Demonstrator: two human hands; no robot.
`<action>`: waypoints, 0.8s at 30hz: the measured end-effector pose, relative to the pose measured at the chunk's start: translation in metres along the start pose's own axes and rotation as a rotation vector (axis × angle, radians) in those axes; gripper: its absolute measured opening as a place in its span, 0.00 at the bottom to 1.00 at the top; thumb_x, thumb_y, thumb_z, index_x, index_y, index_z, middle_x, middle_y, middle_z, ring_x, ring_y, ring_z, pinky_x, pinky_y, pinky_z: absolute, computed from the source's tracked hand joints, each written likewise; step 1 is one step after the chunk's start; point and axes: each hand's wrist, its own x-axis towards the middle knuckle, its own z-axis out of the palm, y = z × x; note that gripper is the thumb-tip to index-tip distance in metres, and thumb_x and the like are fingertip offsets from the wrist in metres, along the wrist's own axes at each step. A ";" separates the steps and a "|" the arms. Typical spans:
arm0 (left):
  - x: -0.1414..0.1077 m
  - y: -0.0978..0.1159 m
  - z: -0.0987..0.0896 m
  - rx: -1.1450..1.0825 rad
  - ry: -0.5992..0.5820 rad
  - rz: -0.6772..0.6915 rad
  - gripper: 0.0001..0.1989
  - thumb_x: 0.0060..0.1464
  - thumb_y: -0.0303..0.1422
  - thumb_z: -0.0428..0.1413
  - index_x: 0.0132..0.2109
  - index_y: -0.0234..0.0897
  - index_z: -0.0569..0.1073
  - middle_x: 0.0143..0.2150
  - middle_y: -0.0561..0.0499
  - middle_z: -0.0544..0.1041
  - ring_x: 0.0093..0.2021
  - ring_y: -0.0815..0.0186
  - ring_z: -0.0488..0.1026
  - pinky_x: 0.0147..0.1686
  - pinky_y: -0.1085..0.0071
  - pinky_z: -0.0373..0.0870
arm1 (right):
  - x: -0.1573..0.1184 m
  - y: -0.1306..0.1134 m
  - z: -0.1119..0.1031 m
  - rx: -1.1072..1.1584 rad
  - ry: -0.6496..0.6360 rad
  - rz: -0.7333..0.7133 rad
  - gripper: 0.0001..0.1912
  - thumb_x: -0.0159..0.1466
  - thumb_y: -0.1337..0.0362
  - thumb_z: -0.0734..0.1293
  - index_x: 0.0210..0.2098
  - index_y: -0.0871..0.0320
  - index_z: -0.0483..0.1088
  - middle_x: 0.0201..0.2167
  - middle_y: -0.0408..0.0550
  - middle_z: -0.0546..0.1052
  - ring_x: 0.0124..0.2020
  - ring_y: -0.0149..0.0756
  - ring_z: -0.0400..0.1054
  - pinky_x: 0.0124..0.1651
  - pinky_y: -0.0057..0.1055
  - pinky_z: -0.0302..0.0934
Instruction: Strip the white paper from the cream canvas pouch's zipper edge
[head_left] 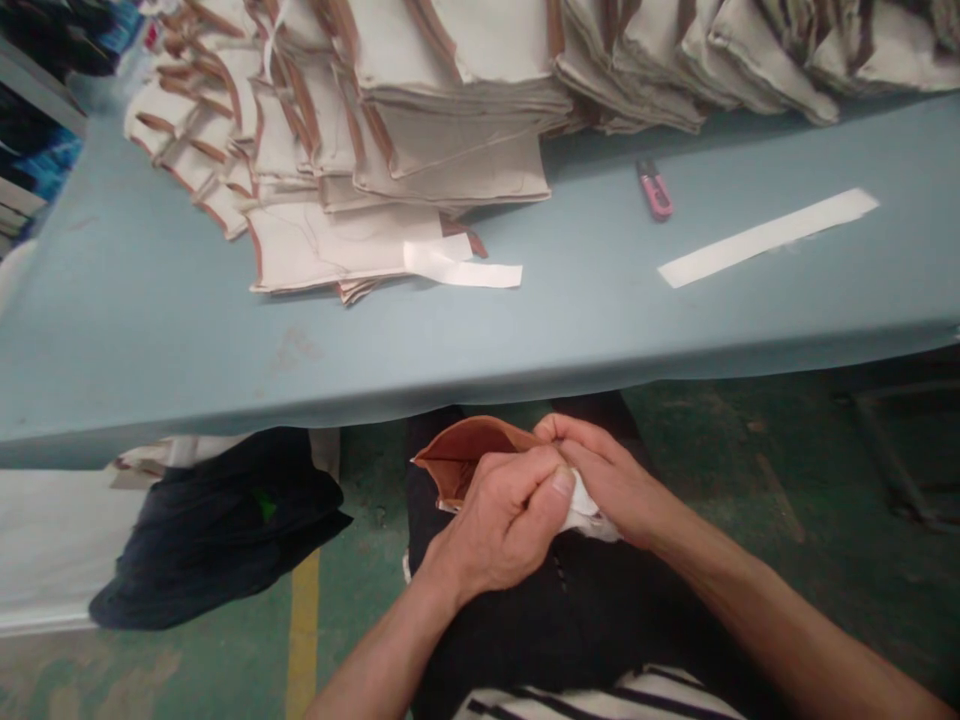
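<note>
Both hands work over my lap, below the table's front edge. My left hand and my right hand together pinch a small brown piece with a white lining showing between the fingers. The brown piece sticks out to the left of my left hand. My fingers cover most of the white part. Dark trousers lie under the hands.
The blue table carries stacks of cream pieces with brown edging at the back, a pink cutter, a long white strip and a shorter white strip. A dark garment lies on the floor at left.
</note>
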 end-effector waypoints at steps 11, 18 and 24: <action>0.019 0.020 -0.048 0.043 -0.069 -0.091 0.20 0.71 0.40 0.44 0.28 0.40 0.59 0.29 0.54 0.63 0.30 0.66 0.61 0.32 0.68 0.58 | 0.000 -0.034 -0.008 -0.194 0.158 -0.425 0.10 0.70 0.56 0.63 0.41 0.55 0.70 0.35 0.45 0.77 0.33 0.35 0.69 0.37 0.32 0.65; 0.026 0.029 -0.055 0.014 -0.004 -0.161 0.19 0.71 0.40 0.46 0.31 0.37 0.67 0.28 0.54 0.64 0.29 0.67 0.60 0.29 0.70 0.57 | -0.002 -0.040 -0.007 -0.365 0.131 -0.482 0.11 0.64 0.56 0.68 0.44 0.54 0.71 0.36 0.45 0.79 0.35 0.38 0.74 0.40 0.33 0.67; 0.022 0.010 -0.046 -0.196 0.031 -0.297 0.21 0.68 0.47 0.50 0.31 0.37 0.67 0.26 0.57 0.61 0.26 0.70 0.55 0.26 0.72 0.54 | -0.012 -0.015 -0.007 -0.586 0.215 -0.379 0.06 0.66 0.57 0.67 0.38 0.53 0.72 0.28 0.40 0.76 0.26 0.35 0.69 0.32 0.32 0.60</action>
